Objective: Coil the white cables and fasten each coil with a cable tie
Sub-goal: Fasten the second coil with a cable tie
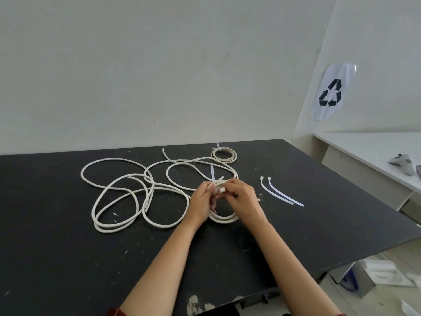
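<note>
On the black table (68,258) lie loose white cables (118,190) in wide loops. My left hand (202,201) and my right hand (243,197) meet over a small coil (224,218), both gripping its upper part. A white cable tie (213,173) sticks up from between my fingers, wrapped round the coil. A finished small coil (224,155) with a tie on it lies at the far edge. Two spare cable ties (281,195) lie flat to the right of my hands.
A white desk (369,149) stands to the right with a grey controller (404,163) on it. A sheet with a recycling sign (330,93) hangs on the right wall. Bags and boxes lie on the floor at the lower right.
</note>
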A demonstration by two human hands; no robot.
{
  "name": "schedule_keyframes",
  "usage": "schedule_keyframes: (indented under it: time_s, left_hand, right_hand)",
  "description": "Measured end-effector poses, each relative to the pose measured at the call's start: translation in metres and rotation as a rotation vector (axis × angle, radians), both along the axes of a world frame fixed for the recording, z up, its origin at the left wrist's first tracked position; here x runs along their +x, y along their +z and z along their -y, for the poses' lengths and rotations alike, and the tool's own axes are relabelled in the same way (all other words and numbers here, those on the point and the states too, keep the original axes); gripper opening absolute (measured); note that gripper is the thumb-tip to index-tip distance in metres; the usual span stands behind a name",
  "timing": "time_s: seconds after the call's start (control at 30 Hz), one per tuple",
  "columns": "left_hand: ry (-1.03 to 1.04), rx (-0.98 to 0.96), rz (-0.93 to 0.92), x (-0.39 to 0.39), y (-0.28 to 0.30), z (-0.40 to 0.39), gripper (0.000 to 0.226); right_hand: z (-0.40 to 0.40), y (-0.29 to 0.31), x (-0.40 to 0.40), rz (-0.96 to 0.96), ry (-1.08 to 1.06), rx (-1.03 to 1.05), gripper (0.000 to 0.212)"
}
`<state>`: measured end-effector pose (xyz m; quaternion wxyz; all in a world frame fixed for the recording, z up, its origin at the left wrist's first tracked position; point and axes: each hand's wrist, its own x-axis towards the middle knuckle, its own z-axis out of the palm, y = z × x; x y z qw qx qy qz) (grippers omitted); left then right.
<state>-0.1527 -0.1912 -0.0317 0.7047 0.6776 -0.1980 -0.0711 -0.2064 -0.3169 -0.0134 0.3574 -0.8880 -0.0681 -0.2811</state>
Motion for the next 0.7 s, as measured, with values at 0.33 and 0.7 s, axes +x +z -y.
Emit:
schedule_keyframes:
  time_s: [0.33, 0.7]
  left_hand:
    - [0.051, 0.014, 0.049, -0.001, 0.001, 0.000, 0.018]
    - [0.060, -0.034, 0.080, -0.005, 0.002, 0.000, 0.015]
  right_hand:
    - [-0.011, 0.004, -0.005, -0.074, -0.020, 0.418, 0.017]
    - [-0.019, -0.002, 0.002, 0.016, -0.070, 0.372, 0.023]
